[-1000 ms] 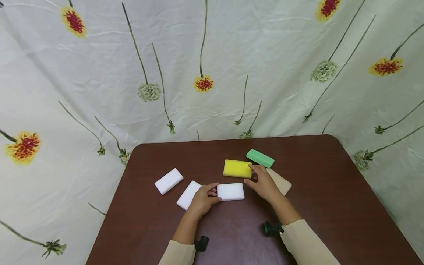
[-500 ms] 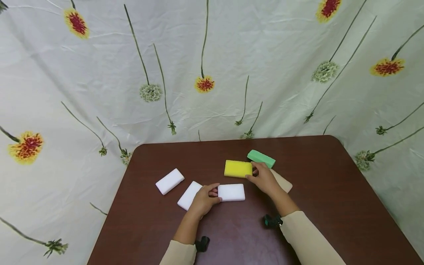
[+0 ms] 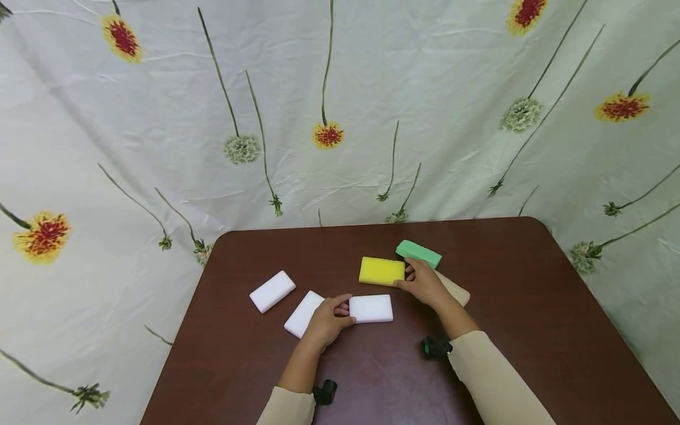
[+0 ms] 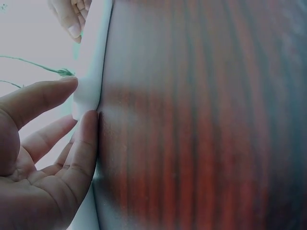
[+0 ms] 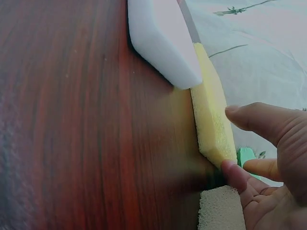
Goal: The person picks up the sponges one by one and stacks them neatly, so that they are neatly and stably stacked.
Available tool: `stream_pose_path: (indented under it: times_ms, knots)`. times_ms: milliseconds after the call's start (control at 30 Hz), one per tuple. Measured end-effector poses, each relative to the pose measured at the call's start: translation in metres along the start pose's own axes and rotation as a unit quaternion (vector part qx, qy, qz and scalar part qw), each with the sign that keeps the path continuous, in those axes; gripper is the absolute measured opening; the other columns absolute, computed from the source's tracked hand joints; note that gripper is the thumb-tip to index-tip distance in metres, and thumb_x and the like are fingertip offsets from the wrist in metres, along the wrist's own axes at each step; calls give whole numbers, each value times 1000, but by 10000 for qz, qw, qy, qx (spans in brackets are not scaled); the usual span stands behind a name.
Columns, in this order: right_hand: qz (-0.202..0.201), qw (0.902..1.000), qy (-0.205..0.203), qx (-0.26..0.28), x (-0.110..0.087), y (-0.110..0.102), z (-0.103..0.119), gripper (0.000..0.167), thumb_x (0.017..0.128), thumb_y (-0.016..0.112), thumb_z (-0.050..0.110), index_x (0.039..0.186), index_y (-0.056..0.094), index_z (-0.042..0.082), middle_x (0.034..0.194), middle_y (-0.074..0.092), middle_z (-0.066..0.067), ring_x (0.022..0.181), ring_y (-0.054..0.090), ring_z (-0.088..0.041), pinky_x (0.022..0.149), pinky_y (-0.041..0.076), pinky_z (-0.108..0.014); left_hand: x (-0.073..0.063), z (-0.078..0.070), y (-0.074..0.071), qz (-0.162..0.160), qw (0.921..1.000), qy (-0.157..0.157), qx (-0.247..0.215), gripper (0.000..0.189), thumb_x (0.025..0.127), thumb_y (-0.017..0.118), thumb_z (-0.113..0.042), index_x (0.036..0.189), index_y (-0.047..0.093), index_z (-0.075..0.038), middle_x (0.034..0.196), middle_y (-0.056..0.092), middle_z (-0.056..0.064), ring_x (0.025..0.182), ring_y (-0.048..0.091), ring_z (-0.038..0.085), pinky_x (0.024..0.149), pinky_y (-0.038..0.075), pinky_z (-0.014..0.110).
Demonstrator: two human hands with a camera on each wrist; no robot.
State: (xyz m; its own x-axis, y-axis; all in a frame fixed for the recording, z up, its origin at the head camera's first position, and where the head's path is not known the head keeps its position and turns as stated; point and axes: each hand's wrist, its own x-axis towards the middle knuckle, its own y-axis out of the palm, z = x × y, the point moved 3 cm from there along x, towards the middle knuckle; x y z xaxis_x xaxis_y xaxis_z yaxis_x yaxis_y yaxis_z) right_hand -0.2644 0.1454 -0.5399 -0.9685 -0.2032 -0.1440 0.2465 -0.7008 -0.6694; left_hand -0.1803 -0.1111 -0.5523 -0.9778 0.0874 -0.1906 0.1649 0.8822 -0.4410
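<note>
My left hand (image 3: 323, 326) grips the left end of a white sponge (image 3: 372, 309), thumb at the near corner and forefinger at the far one. In the left wrist view its fingertips lie against the end of this white sponge (image 4: 91, 62). Just behind it, a bright yellow sponge (image 3: 380, 271) lies flat, with its right end between the thumb and forefinger of my right hand (image 3: 427, 289). The right wrist view has a fingertip touching the corner of the yellow sponge (image 5: 211, 105). A cream sponge (image 3: 455, 289) is partly hidden under that hand.
A green sponge (image 3: 418, 253) lies behind the right hand. On the left are a second white sponge (image 3: 301, 314), partly covered by the left hand, and a third white sponge (image 3: 272, 291). The brown table (image 3: 504, 260) ends at a flowered cloth (image 3: 451, 88).
My right forefinger has moved from the top of the yellow sponge to its far right corner, and the right forearm has shifted slightly. The left hand and the sponges stay put.
</note>
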Motion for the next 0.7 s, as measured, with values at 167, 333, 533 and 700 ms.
stream_pose_path:
  times_ms: [167,333,533,700]
  knots:
    - [96,9999,25,21,1,-1,0,81,90,77,25,154,36,-1,128,56,-20,100,60,-24,80,53,-35,0,1,0,6,10000,5,-25,58,82,81,-3,137,63,-8,108,61,11,99,65,19,75,50,23]
    - [185,9998,74,-89,3,1,-1,82,89,78,22,155,35,-1,128,56,-20,95,61,-22,75,52,-32,0,1,0,32,10000,-12,-57,58,82,80,-3,138,63,-8,108,61,12,100,65,20,76,50,23]
    - [222,9996,106,-108,5,2,-3,81,89,78,22,155,36,0,128,57,-20,95,62,-23,78,53,-34,-1,1,-1,31,10000,-9,-78,59,82,81,-4,138,62,-8,109,61,11,101,65,20,76,50,24]
    - [247,9996,122,-46,6,2,-3,79,89,78,21,154,38,0,128,56,-20,96,61,-24,78,53,-35,-1,1,-1,12,9999,-21,-119,58,82,81,-3,138,63,-8,108,61,12,100,65,20,75,50,23]
